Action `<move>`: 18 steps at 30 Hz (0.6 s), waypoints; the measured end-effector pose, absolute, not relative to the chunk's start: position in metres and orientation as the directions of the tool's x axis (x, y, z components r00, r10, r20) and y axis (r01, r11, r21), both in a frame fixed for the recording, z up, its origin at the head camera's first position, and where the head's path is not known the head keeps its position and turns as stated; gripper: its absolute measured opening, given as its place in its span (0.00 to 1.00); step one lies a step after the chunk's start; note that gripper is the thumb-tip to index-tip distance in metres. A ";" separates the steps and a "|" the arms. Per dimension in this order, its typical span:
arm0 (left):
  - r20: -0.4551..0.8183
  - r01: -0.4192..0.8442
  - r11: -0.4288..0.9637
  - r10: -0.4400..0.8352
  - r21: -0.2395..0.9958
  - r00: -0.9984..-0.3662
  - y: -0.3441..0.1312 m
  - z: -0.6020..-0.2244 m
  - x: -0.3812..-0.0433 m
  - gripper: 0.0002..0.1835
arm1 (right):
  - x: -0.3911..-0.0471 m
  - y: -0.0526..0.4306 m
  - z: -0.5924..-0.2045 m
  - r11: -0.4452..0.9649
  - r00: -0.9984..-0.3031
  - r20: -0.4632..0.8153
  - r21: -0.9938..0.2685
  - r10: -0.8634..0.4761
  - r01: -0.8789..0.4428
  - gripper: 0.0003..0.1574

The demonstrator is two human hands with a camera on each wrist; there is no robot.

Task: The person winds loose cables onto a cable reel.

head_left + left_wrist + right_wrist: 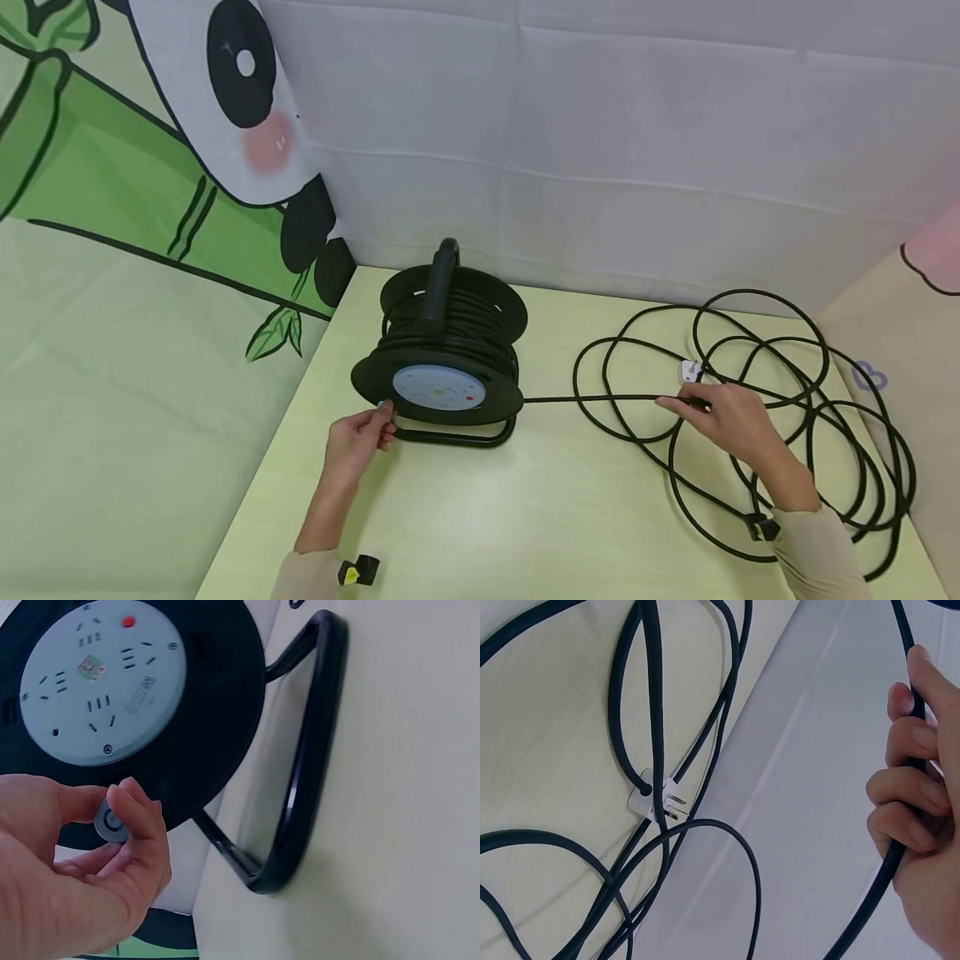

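Note:
A black cable reel [447, 354] stands on the table, its light socket panel [105, 682] facing the person. My left hand [356, 442] is at the front flange's lower left edge. Its thumb and fingers pinch a small grey round knob [111, 822]. On the right, my right hand [731, 421] has its fingers curled round the black cable [907, 750]. From that hand the cable runs straight and taut to the reel's right side. More cable lies wound on the drum under the reel's handle [440, 287].
Loose loops of cable [817, 350] spread over the table's right side, with a white plug [691, 372] among them. The reel rests on a black tubular stand [457, 437]. A pale wall sheet [600, 150] rises behind the table, and a panda-print sheet [150, 333] hangs at the left.

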State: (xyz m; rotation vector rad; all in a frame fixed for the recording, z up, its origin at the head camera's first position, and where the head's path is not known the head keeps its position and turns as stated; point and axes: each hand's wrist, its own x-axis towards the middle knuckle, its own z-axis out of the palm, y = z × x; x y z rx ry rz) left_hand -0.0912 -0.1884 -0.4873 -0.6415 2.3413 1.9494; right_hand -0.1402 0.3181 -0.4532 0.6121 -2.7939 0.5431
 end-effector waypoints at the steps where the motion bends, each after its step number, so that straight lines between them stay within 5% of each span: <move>1: -0.278 -0.326 0.128 -0.295 0.937 -0.914 -0.190 -0.484 -0.091 0.25 | -0.140 0.319 -0.453 0.845 -0.887 0.297 -0.304 -0.354 -0.439 0.09; 18: -0.202 -0.248 0.107 -0.322 0.963 -0.925 -0.194 -0.417 -0.086 0.28 | -0.139 0.321 -0.458 0.821 -0.855 0.320 -0.282 -0.408 -0.497 0.10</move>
